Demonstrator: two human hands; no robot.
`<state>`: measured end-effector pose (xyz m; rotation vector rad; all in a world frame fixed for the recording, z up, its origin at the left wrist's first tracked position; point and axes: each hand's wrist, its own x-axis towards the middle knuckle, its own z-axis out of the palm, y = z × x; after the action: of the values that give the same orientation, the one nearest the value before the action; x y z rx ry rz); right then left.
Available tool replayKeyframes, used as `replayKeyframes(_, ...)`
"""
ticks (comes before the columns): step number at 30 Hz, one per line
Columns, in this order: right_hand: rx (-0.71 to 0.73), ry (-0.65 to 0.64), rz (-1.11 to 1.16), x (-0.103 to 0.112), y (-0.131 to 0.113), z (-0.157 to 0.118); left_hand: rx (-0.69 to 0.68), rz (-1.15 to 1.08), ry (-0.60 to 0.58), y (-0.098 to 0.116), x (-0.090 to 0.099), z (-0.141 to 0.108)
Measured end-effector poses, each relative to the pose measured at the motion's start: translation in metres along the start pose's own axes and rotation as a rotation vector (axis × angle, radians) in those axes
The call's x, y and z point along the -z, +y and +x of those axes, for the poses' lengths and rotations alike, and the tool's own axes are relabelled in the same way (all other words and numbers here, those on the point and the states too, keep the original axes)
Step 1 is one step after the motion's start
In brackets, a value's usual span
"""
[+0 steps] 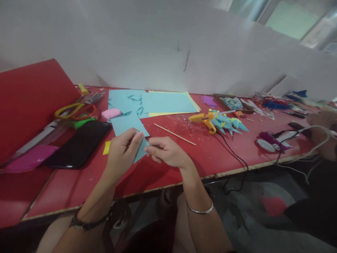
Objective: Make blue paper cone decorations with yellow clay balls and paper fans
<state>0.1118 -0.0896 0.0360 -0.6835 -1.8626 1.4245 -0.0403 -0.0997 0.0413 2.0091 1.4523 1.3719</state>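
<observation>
Paper (140, 151): one blue piece at centre, pinched by left hand (123, 146) and right hand (168, 151)
Stick (175, 134): one, mid-frame
Glue gun (200, 118): one, centre right

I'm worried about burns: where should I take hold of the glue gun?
Probably by the handle, from the near edge of the red table: the glue gun lies with its handle towards that edge, while its nozzle points left, away from the grip.
</observation>
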Motion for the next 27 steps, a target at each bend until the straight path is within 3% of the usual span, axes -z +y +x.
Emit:
replayKeyframes(10, 0.014, 0.013, -0.036, -0.002, 0.001, 0.001, 0.026, 0.067, 0.08, 0.002, 0.0, -0.003)
replayKeyframes(16, 0.029, 0.048, -0.065, -0.006, 0.003, 0.003, 0.177, 0.001, 0.152, -0.002, -0.002, -0.001)
replayKeyframes(18, 0.039, 0.099, -0.078, -0.006, 0.005, 0.004, 0.205, -0.048, 0.08, -0.003, -0.001, 0.0)
replayKeyframes(22, 0.048, 0.337, -0.081, -0.004, 0.012, 0.006, 0.166, -0.075, -0.167, -0.005, 0.001, 0.001)
replayKeyframes(27, 0.032, 0.408, -0.044, -0.004, 0.017, 0.008, 0.164, -0.027, -0.205, -0.007, 0.001, 0.001)
